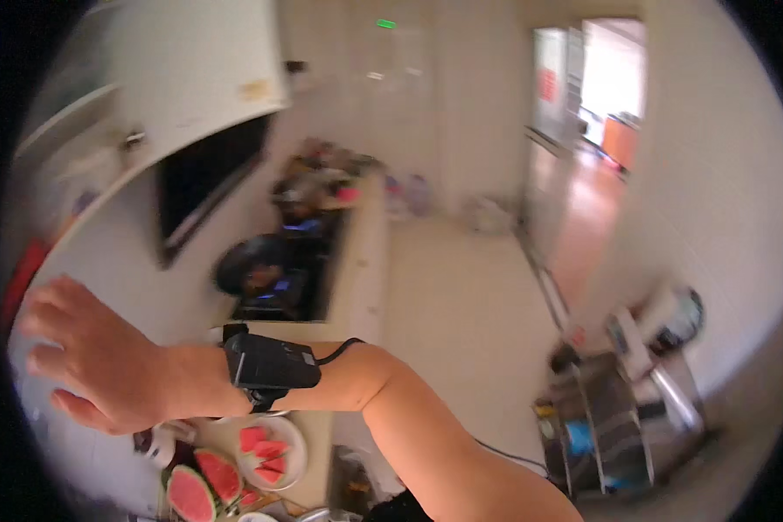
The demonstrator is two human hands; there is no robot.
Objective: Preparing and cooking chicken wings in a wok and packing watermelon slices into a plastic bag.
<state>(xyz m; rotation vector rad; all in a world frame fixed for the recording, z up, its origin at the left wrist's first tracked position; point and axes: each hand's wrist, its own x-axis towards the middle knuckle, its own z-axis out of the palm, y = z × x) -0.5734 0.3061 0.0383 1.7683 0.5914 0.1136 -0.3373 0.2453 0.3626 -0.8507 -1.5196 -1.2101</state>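
Note:
My right hand (pixel 104 365) reaches across to the far left, near the pale wall beneath the cabinet. Its fingers are loosely bent and apart, the thumb stands lower, and nothing shows in it; the palm is hidden. A black device (pixel 274 365) is strapped around the forearm, with a cable running from it. Below the forearm, on the counter, two large cut watermelon pieces (pixel 191 494) lie with their red flesh facing up. Beside them a white plate (pixel 297 450) bears several red watermelon chunks (pixel 271 450). My left hand is out of view.
Past the arm, a dark wok (pixel 251 264) sits on a black gas stove (pixel 313 287) with blue flames. Above hangs a dark range hood panel (pixel 215 176). Cluttered items (pixel 320 169) fill the counter's far end. A loaded rack (pixel 594 424) stands right, near an open doorway (pixel 587 196).

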